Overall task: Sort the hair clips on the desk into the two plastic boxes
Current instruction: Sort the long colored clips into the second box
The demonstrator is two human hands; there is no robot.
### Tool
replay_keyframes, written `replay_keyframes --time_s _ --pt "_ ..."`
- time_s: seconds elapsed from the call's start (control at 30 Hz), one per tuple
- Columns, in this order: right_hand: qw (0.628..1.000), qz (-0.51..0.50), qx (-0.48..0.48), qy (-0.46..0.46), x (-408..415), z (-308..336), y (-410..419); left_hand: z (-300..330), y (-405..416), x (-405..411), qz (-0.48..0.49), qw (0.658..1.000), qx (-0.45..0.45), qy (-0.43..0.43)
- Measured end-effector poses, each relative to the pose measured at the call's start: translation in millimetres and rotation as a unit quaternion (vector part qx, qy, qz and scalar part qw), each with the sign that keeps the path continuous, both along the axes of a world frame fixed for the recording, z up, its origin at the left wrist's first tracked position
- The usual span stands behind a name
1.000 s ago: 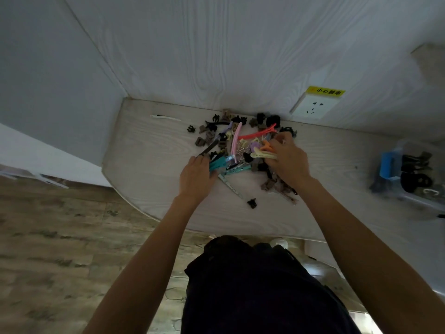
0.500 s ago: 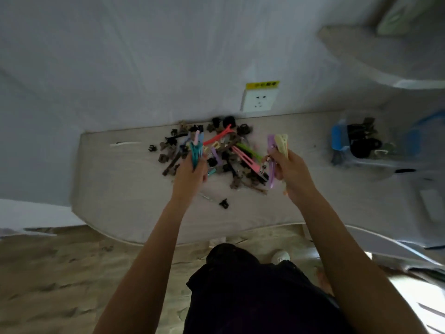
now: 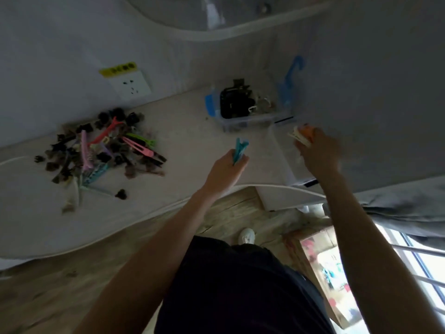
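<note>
A heap of hair clips, dark claws mixed with pink, green, red and teal long clips, lies on the left of the pale desk. My left hand grips teal clips just left of a clear plastic box. My right hand holds orange and cream clips above that box. Behind it stands a second clear box with blue latches, holding dark claw clips.
A wall socket with a yellow label sits above the heap. A white cable trails at the desk's left end. A cardboard box and a window lie down on the right, past the desk's curved front edge.
Both hands have left the heap and swung right with their clips, the right one reaching over the near clear box. The view has turned right too.
</note>
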State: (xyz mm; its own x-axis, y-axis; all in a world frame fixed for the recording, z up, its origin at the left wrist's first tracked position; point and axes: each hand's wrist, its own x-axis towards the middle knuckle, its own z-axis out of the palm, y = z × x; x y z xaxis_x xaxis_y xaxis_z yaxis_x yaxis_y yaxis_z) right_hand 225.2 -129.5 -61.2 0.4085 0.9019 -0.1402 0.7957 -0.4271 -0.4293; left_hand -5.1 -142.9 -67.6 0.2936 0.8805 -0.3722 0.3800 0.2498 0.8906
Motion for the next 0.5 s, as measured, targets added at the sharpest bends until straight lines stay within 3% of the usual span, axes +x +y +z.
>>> replay_keyframes --time_s 0.1,0.27,0.37,0.5 --pt "0.996 0.055 -0.074 -0.002 6 -23 16 -2 -5 38 0.025 0.998 -0.051 -0.005" --pt "0.979 0.078 -0.139 0.125 4 -23 19 4 -6 73 0.064 0.987 -0.132 -0.071" --pt "0.969 0.077 -0.098 0.213 11 -4 2 11 -1 95 0.079 0.988 -0.105 -0.085" --pt "0.972 0.044 0.02 0.228 30 12 -29 14 15 134 0.082 0.991 -0.078 -0.066"
